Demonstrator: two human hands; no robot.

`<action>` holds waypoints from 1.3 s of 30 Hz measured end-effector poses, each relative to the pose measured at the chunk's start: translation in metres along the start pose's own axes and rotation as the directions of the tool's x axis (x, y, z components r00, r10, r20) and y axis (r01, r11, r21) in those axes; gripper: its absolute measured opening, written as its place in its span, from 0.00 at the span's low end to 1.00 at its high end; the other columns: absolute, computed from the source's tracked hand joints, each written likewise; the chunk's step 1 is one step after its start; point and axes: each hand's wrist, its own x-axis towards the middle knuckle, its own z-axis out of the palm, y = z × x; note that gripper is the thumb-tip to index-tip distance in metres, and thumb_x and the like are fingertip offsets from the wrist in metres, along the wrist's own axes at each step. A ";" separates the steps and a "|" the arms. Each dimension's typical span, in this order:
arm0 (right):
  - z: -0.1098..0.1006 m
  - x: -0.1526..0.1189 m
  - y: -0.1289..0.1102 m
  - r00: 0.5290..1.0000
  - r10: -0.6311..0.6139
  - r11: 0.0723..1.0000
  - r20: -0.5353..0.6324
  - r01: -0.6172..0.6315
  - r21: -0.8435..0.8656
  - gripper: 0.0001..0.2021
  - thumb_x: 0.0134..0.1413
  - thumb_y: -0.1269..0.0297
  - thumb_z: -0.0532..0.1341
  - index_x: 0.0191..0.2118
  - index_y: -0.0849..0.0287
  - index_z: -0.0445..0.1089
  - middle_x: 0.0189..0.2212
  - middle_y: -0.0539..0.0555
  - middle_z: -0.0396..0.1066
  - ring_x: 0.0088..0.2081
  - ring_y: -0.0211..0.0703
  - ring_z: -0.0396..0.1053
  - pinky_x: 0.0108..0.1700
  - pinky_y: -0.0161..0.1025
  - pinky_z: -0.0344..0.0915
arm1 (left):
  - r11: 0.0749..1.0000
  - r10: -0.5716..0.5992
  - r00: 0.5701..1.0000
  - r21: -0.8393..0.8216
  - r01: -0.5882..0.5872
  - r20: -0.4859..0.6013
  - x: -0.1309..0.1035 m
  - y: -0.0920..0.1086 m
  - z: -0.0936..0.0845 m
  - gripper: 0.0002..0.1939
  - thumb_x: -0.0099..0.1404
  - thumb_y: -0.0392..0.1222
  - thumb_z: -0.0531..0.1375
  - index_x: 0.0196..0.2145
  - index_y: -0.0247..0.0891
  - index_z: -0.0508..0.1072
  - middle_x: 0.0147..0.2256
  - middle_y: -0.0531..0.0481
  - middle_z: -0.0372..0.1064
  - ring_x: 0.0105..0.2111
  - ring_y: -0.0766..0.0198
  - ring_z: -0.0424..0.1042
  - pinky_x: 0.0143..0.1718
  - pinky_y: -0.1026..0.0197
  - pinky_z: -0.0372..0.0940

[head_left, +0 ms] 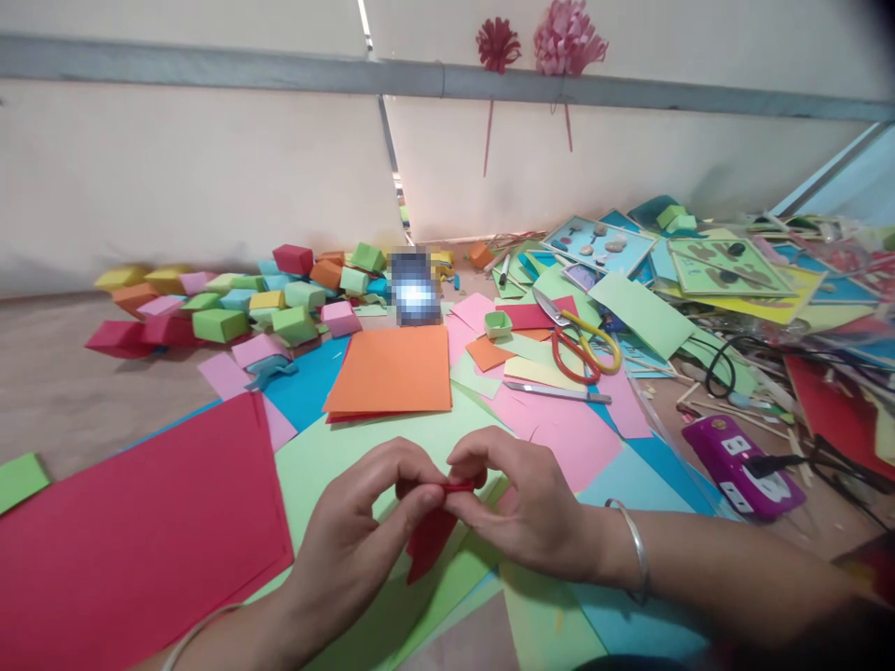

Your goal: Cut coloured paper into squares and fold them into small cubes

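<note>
Between my two hands is a small piece of red paper point(430, 542), folded along its upper edge and hanging down below the fingers. My left hand point(374, 508) pinches the fold from the left with thumb and fingers. From the right, my right hand point(521, 499) pinches the same fold, its fingertips close to the left thumb. Part of the paper is hidden behind the fingers. Light green paper point(314, 475) lies beneath the hands. Just beyond them rests a stack of orange paper squares point(392, 368). A large red sheet stack point(154, 531) lies to the left.
Several folded paper boxes point(220, 324) are heaped at the back left. Scissors point(577, 345) and a craft knife point(557, 391) lie on paper scraps at the right. A purple power strip point(741, 464) with a plugged-in cable sits far right. Paper flowers point(570, 37) hang from the rail.
</note>
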 end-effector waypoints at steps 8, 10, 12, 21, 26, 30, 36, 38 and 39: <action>-0.005 0.007 -0.006 0.977 0.174 0.984 0.125 -0.177 0.009 0.03 0.59 0.69 0.62 0.33 0.59 0.71 0.27 0.49 0.73 0.28 0.33 0.68 0.32 0.30 0.65 | 0.981 -0.175 0.983 -0.100 0.169 -0.058 0.002 0.005 0.000 0.10 0.63 0.44 0.61 0.24 0.40 0.74 0.24 0.54 0.69 0.25 0.67 0.70 0.28 0.68 0.67; -0.005 0.008 -0.005 0.970 0.204 0.979 0.132 -0.206 0.001 0.09 0.59 0.71 0.60 0.27 0.59 0.70 0.24 0.48 0.70 0.26 0.33 0.66 0.31 0.30 0.61 | 0.973 -0.217 0.974 -0.097 0.210 -0.068 0.003 0.005 0.001 0.11 0.62 0.45 0.62 0.24 0.40 0.73 0.23 0.54 0.69 0.25 0.67 0.70 0.27 0.69 0.66; -0.004 0.008 -0.002 0.973 0.198 0.980 0.117 -0.200 0.006 0.12 0.58 0.72 0.60 0.23 0.60 0.67 0.21 0.47 0.66 0.25 0.32 0.63 0.30 0.30 0.59 | 0.963 -0.256 0.964 -0.099 0.250 -0.063 0.005 0.005 0.003 0.11 0.62 0.46 0.61 0.23 0.40 0.73 0.22 0.55 0.69 0.24 0.67 0.69 0.26 0.69 0.66; -0.002 0.004 0.005 0.970 0.226 0.974 0.085 -0.223 -0.038 0.13 0.58 0.71 0.57 0.22 0.59 0.63 0.20 0.47 0.64 0.24 0.32 0.61 0.29 0.31 0.56 | 0.912 -0.383 0.923 -0.150 0.382 0.017 0.006 0.004 0.004 0.08 0.54 0.47 0.66 0.29 0.40 0.76 0.26 0.53 0.74 0.25 0.64 0.72 0.27 0.64 0.69; -0.005 0.006 0.007 0.973 0.197 0.980 0.124 -0.191 -0.055 0.14 0.58 0.72 0.57 0.21 0.59 0.63 0.19 0.46 0.63 0.24 0.33 0.60 0.28 0.31 0.56 | 0.860 -0.470 0.882 -0.209 0.466 0.032 0.006 0.002 0.006 0.09 0.54 0.47 0.66 0.30 0.39 0.75 0.24 0.52 0.75 0.25 0.63 0.74 0.28 0.62 0.70; -0.011 0.010 0.008 0.951 0.144 0.983 0.272 -0.106 -0.151 0.09 0.59 0.74 0.57 0.29 0.60 0.70 0.26 0.50 0.69 0.30 0.36 0.66 0.34 0.33 0.62 | 0.868 -0.446 0.894 -0.229 0.441 0.032 0.007 -0.001 0.006 0.14 0.52 0.43 0.65 0.37 0.39 0.71 0.19 0.57 0.71 0.22 0.64 0.72 0.25 0.64 0.68; -0.010 0.009 0.007 0.976 -0.004 0.991 0.219 0.034 -0.132 0.09 0.59 0.74 0.55 0.30 0.59 0.68 0.25 0.50 0.70 0.27 0.36 0.65 0.32 0.33 0.62 | 0.893 -0.401 0.911 -0.182 0.411 0.093 0.008 0.002 0.008 0.16 0.52 0.40 0.65 0.39 0.41 0.68 0.21 0.57 0.72 0.23 0.63 0.73 0.26 0.63 0.68; -0.010 0.009 0.007 0.987 -0.050 0.987 0.150 0.073 -0.146 0.09 0.59 0.74 0.55 0.30 0.59 0.68 0.25 0.50 0.70 0.27 0.36 0.65 0.31 0.33 0.62 | 0.911 -0.380 0.910 -0.102 0.399 0.164 0.007 0.003 0.008 0.13 0.51 0.40 0.65 0.36 0.40 0.72 0.25 0.54 0.75 0.26 0.62 0.74 0.29 0.62 0.69; -0.011 0.009 0.008 0.990 -0.066 0.984 0.126 0.085 -0.154 0.08 0.59 0.75 0.55 0.30 0.59 0.68 0.25 0.50 0.70 0.27 0.36 0.65 0.31 0.33 0.62 | 0.921 -0.370 0.906 -0.049 0.387 0.204 0.007 0.003 0.008 0.10 0.51 0.40 0.65 0.34 0.40 0.75 0.26 0.53 0.77 0.28 0.61 0.74 0.30 0.62 0.69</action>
